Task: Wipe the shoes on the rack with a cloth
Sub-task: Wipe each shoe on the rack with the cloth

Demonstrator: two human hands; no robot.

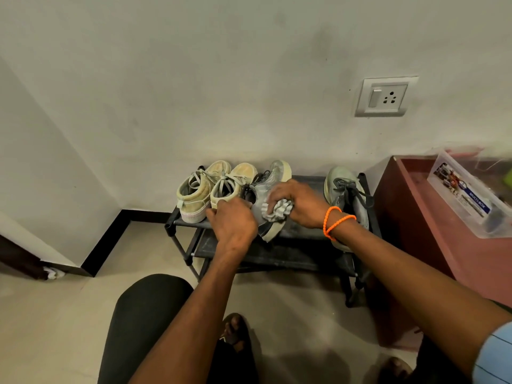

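A low black shoe rack (302, 253) stands against the wall. On its top shelf a pair of beige sneakers (206, 189) sits at the left and a grey sneaker (346, 189) at the right. Between them a second grey sneaker (273, 178) is tilted on its side. My left hand (234, 224) grips this shoe at its heel end. My right hand (296, 200), with orange bands at the wrist, holds a bunched grey cloth (278, 209) against the shoe's side.
A maroon cabinet (415, 217) stands right of the rack with a clear plastic box (468, 195) on top. A wall socket (385, 97) is above. My knee in dark trousers (149, 314) and bare feet are on the tiled floor in front.
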